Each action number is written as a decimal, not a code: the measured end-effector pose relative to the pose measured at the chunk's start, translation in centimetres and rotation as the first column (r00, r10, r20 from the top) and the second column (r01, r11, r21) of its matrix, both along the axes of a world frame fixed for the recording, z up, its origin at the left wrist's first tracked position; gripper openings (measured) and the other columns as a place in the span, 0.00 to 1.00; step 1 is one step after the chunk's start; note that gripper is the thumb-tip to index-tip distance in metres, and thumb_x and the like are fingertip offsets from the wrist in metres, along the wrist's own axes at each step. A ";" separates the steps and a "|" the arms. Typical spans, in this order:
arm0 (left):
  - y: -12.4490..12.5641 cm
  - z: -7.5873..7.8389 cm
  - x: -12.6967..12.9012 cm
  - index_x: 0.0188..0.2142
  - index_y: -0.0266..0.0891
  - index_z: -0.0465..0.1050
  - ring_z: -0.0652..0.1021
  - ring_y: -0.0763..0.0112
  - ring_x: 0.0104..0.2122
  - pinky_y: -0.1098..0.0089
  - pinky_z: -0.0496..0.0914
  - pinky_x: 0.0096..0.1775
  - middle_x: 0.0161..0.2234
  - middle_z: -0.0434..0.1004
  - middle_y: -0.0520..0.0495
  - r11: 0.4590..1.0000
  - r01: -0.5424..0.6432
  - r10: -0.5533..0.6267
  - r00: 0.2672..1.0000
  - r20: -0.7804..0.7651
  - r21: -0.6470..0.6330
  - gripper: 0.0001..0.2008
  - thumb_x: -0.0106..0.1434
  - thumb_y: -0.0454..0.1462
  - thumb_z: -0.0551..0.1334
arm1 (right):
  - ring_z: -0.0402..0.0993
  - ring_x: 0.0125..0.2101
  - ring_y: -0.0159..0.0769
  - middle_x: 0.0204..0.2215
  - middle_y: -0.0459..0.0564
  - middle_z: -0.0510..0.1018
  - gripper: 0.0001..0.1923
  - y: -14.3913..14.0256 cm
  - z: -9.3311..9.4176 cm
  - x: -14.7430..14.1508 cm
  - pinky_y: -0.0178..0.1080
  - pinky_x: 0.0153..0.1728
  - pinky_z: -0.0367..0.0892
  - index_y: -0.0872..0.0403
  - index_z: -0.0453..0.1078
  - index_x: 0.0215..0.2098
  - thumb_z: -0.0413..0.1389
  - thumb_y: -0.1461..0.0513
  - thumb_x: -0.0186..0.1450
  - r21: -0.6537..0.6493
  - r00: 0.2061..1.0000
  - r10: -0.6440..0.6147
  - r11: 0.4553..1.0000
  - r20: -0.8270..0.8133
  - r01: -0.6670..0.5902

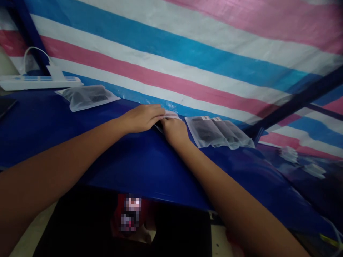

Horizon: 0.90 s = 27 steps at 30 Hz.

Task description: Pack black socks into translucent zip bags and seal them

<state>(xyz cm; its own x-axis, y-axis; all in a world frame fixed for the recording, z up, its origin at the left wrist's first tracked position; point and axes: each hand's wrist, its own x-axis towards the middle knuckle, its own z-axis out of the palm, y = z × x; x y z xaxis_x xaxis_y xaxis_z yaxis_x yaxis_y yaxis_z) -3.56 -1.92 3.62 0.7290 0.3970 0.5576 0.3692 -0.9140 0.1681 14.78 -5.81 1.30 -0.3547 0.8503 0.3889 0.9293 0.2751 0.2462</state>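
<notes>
A small pale pouch (pixel 171 115) lies at the far edge of the blue tabletop (pixel 139 160), right against the striped pink, white and blue tarp (pixel 187 46) that rises behind it, and both hands meet on it. The left hand (pixel 142 117) lies flat with its fingers together, pressing on the pouch's near-left end; the right hand (pixel 174 130) is curled just below it, fingertips closed on the pouch's lower edge, and most of the pouch is hidden beneath the two. Just beside the right hand, to its right, a row of translucent bags (pixel 218 132) with dark contents lies overlapped on the tabletop. Well apart to the left, another translucent bag (pixel 87 96) with dark contents lies flat, and behind it a white power strip (pixel 40 82) with a plug and white cable sits near the tarp. At far right, small white pieces (pixel 289 154) lie in a dim, blurred area.
</notes>
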 end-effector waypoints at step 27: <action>-1.0 0.9 0.2 0.33 0.42 0.65 0.73 0.65 0.30 0.65 0.55 0.28 0.31 0.75 0.49 0.928 -0.373 0.371 0.923 -0.097 -0.002 0.08 0.54 0.29 0.58 | 0.72 0.48 0.49 0.47 0.67 0.77 0.21 -0.3 -0.2 0.3 0.47 0.47 0.65 0.63 0.70 0.56 0.45 0.71 0.69 -0.027 0.992 -0.098 0.995 -0.081 0.096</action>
